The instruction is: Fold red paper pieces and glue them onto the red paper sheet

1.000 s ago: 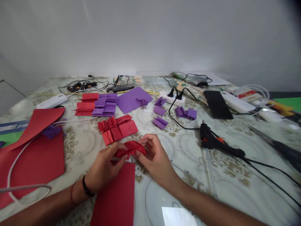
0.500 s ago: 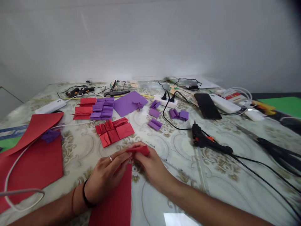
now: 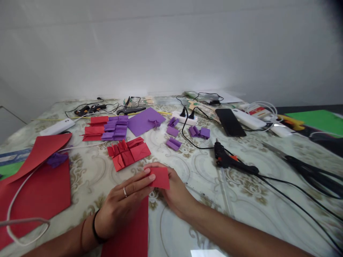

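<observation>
A small red paper piece (image 3: 160, 177) is held up between my two hands above the table. My left hand (image 3: 125, 198), with a ring and a black wrist band, presses its fingers on the paper's left edge. My right hand (image 3: 174, 192) grips the same piece from behind and the right; part of its fingers is hidden by the paper. Beneath my left hand lies a long red sheet (image 3: 134, 232). Just beyond my hands sit folded red paper pieces (image 3: 130, 153) in a cluster, and behind them red and purple folded pieces (image 3: 115, 127).
A black glue gun (image 3: 233, 160) lies to the right with its cord trailing, and large scissors (image 3: 305, 167) beyond it. At the back are a power strip (image 3: 184, 117), a phone (image 3: 230, 122) and a purple sheet (image 3: 146, 123). Large red sheets (image 3: 40, 192) cover the left side.
The red piece has turned in my hands: it was seen nearly edge-on and now shows a flat square face. My left fingers have straightened over it. The view has shifted slightly.
</observation>
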The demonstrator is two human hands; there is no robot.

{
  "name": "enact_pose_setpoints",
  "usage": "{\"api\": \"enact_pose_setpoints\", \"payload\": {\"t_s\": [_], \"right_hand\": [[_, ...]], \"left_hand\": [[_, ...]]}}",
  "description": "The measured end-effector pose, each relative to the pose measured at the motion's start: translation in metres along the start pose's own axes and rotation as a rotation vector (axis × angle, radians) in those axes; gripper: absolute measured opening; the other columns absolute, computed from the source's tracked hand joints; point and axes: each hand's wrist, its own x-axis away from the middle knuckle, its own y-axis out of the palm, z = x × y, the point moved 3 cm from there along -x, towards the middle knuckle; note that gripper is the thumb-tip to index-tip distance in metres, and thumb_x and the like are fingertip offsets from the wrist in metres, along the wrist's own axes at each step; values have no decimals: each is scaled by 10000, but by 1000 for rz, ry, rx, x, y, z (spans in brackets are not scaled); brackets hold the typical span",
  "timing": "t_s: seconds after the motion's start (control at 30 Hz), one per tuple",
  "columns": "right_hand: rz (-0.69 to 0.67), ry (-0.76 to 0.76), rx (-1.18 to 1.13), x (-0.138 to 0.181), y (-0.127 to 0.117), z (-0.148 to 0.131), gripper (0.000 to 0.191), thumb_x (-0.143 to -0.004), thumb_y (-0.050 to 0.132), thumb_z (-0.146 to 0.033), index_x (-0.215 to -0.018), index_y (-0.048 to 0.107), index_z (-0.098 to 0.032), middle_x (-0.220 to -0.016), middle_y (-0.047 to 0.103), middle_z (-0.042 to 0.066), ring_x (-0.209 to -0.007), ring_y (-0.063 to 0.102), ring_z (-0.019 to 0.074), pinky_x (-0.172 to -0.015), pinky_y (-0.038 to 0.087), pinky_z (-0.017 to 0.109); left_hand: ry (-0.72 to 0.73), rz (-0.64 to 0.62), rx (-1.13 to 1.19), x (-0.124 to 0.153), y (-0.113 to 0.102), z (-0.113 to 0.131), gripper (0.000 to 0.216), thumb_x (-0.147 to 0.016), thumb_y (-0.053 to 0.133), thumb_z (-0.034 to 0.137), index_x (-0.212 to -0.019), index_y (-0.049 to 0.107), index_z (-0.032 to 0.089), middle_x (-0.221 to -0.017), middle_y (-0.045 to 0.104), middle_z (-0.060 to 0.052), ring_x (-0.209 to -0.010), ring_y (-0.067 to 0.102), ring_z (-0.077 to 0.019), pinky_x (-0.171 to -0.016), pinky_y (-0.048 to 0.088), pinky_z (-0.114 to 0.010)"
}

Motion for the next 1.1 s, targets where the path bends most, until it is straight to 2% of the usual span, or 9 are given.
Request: {"api": "enact_pose_setpoints", "payload": {"t_s": [0.1, 0.2, 0.27, 0.4, 0.6, 0.7, 0.83, 0.93, 1.1], "right_hand": [[-31, -46, 117, -4, -2, 1, 139, -755, 727, -237, -889, 736, -200, -845, 698, 18, -793, 625, 169, -748, 496, 278], [-5, -87, 314, -4, -5, 1, 133, -792, 690, -250, -911, 702, -193, -831, 688, 9, -770, 614, 165, -728, 489, 276], [39, -120, 408, -3, -5, 1, 126, -805, 680, -264, -911, 663, -197, -790, 659, -11, -723, 592, 155, -693, 480, 267], [95, -203, 507, 1, -3, -1, 90, -812, 638, -236, -896, 623, -208, -755, 612, -28, -702, 580, 150, -667, 479, 256], [72, -313, 766, 9, 5, -4, 198, -749, 625, -169, -940, 598, -209, -701, 576, -48, -617, 558, 134, -603, 451, 237], [51, -360, 872, 13, 8, -3, 185, -758, 605, -146, -928, 574, -213, -684, 570, -53, -601, 556, 129, -602, 441, 235], [0, -376, 953, 15, 9, 1, 207, -759, 605, -132, -948, 586, -214, -729, 616, -34, -648, 584, 144, -634, 448, 250], [-11, -357, 958, 14, 8, 2, 246, -737, 604, -110, -958, 604, -219, -736, 628, -31, -662, 588, 150, -649, 453, 257], [59, -308, 895, 10, 5, 0, 291, -713, 587, -86, -965, 620, -226, -716, 591, -45, -642, 573, 141, -639, 450, 253]], "left_hand": [[-194, 65, 8, 3, 0, -5, 271, -926, 590, -15, -1102, 605, 191, -1295, 682, -106, -1220, 668, -210, -1041, 578, -329], [-421, 170, 160, 7, 3, -12, 232, -910, 642, 62, -1012, 520, 232, -1202, 658, -66, -1058, 706, -176, -834, 641, -266], [-542, 211, 300, 9, 8, -17, 263, -911, 644, 107, -1064, 491, 257, -1195, 627, -56, -1060, 698, -187, -757, 651, -261], [-724, 175, 456, 7, 14, -20, 388, -916, 649, 171, -1216, 438, 297, -1125, 648, -40, -1033, 714, -201, -771, 657, -314], [-860, 95, 363, -4, 7, -12, 267, -907, 609, 212, -1149, 502, 249, -1125, 660, -58, -853, 733, -169, -587, 570, -216], [-918, 56, 284, -6, 4, -12, 108, -891, 607, 254, -985, 581, 208, -909, 703, -30, -738, 717, -167, -550, 523, -214], [-939, 42, 217, -8, 1, -15, 69, -851, 589, 237, -821, 633, 193, -694, 688, 15, -633, 661, -156, -579, 509, -227], [-945, 39, 265, -10, 1, -17, 82, -821, 559, 181, -802, 639, 186, -697, 696, 18, -626, 651, -147, -582, 500, -223], [-950, 62, 340, -8, 1, -18, 203, -781, 521, 112, -956, 592, 187, -850, 698, -11, -702, 672, -152, -593, 507, -224]]}}
